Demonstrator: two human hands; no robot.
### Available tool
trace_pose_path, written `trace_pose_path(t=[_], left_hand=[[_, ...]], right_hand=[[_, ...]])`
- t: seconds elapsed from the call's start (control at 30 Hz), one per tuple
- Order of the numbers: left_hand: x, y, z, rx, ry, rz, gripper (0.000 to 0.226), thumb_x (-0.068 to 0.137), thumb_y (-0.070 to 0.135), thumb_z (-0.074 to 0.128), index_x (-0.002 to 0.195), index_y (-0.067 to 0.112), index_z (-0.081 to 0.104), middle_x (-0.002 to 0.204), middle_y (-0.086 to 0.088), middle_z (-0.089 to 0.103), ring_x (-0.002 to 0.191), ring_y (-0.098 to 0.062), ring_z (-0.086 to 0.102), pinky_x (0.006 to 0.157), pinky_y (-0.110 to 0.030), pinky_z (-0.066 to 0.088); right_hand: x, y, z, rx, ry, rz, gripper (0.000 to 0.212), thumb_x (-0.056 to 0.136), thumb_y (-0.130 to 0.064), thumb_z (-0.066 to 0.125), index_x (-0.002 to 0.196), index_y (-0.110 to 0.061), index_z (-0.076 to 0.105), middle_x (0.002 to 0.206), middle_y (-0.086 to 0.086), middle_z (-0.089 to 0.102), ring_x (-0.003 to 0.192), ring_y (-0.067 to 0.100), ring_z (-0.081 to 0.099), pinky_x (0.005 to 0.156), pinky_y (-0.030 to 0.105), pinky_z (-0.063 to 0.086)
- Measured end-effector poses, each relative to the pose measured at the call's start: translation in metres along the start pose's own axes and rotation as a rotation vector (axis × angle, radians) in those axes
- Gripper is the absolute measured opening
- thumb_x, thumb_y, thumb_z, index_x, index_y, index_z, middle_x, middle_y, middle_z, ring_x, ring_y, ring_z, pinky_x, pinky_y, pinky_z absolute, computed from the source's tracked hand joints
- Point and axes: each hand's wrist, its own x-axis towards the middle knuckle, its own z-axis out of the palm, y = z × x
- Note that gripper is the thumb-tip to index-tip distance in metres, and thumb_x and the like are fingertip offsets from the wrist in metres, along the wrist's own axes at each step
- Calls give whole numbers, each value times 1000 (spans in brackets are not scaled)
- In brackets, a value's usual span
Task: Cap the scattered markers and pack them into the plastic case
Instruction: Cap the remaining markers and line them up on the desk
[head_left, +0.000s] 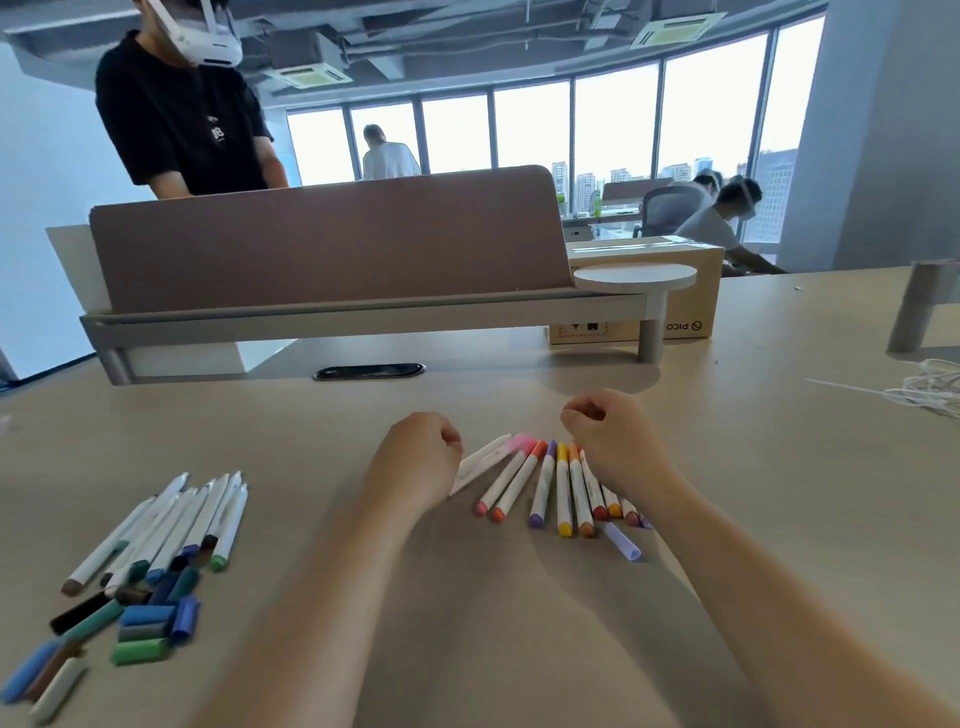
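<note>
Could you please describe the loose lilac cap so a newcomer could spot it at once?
On the beige desk, find the fan of warm-coloured markers beside the right hand. At that fan's near right end lies the lilac cap, the only short loose piece there, with no white barrel attached.

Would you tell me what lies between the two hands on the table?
Markers with pink, orange, purple and yellow ends lie fanned between the left hand and the right hand, in the head view.
</note>
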Motion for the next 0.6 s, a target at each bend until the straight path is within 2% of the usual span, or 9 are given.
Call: trace_pose_path(t=[0.13, 0.2, 0.27, 0.33, 0.4, 0.5, 0.6], left_hand=[[1, -6, 3, 62, -24, -69, 17, 90, 20, 54, 99, 22, 69, 105, 2, 65, 96, -21, 62, 84, -32, 52], [2, -7, 5, 117, -55, -71, 7, 90, 21, 59, 91, 23, 66, 103, -5, 66, 92, -25, 61, 86, -34, 52], [2, -7, 7, 135, -89, -75, 13, 90, 23, 61, 90, 13, 70, 102, -8, 70, 94, -26, 64, 85, -35, 52], [2, -6, 9, 122, -119, -81, 18, 90, 24, 62, 97, 12, 72, 102, -7, 71, 96, -25, 64, 85, -33, 51], [0, -3, 11, 121, -126, -67, 15, 89, 23, 62, 95, 12, 72, 101, -8, 71, 96, -25, 65, 84, -33, 52], [-2, 2, 12, 139, -132, -57, 14, 87, 19, 61, 91, 12, 72, 93, -7, 70, 91, -26, 65, 75, -30, 50], [-4, 2, 11, 142, -143, -80, 17, 83, 17, 57, 76, 9, 71, 76, -11, 69, 80, -29, 66, 61, -29, 45]], right_hand=[[-1, -2, 2, -26, -26, -7, 13, 99, -20, 53, 90, -24, 61, 80, -3, 62, 72, 10, 56, 61, 20, 44], [-3, -4, 2, -44, -37, -9, 14, 99, -19, 53, 89, -23, 62, 79, -3, 62, 69, 9, 54, 59, 18, 43], [-4, -5, 1, -44, -36, -3, 15, 99, -20, 52, 88, -23, 62, 77, -1, 62, 68, 10, 54, 60, 20, 43], [-4, -5, -1, -39, -35, 9, 15, 99, -20, 52, 89, -21, 64, 76, 0, 61, 67, 11, 53, 58, 22, 43], [-4, -5, -1, -39, -34, 12, 15, 99, -20, 52, 92, -18, 66, 75, 0, 61, 66, 11, 52, 57, 22, 42], [-3, -4, -1, -44, -34, 5, 15, 99, -20, 52, 92, -18, 65, 78, 1, 61, 66, 11, 53, 58, 22, 43], [-1, -3, -1, -76, -34, -1, 17, 97, -21, 55, 84, -18, 65, 74, 1, 62, 67, 14, 55, 62, 26, 46]])
